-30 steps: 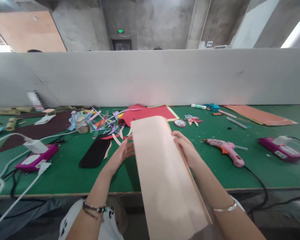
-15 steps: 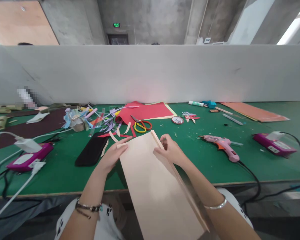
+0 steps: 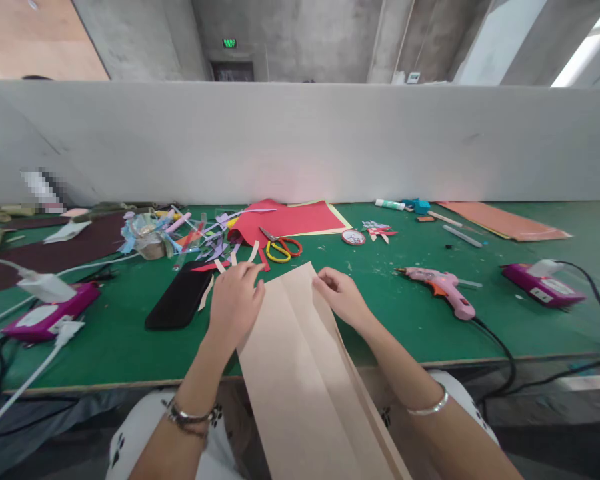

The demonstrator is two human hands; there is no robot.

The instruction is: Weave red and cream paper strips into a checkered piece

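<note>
A long beige sheet of paper (image 3: pixel 300 373) slants from the table edge down over my lap, with lengthwise creases and a folded strip along its right side. My right hand (image 3: pixel 343 297) pinches the far right corner between thumb and fingers. Over the far left corner lies my left hand (image 3: pixel 235 303), fingers curled and thumb by the paper's edge; it hides that corner. Just beyond the sheet are scissors (image 3: pixel 281 249) with a yellow and a red handle. A black phone (image 3: pixel 179 297) lies left of my left hand.
A pink glue gun (image 3: pixel 443 287) lies to the right, its cord running off the table edge. Purple power strips (image 3: pixel 55 313) stand at both sides. Red paper (image 3: pixel 300 220), paper scraps (image 3: pixel 220 243), a glue stick (image 3: pixel 390 205) and orange sheets (image 3: pixel 505 220) lie along the grey partition (image 3: pixel 300 140).
My left hand has shifted inward over the far left corner, its fingers more curled. The paper has turned slightly; its right strip has opened out wider, showing the crease. My right hand stays near its corner.
</note>
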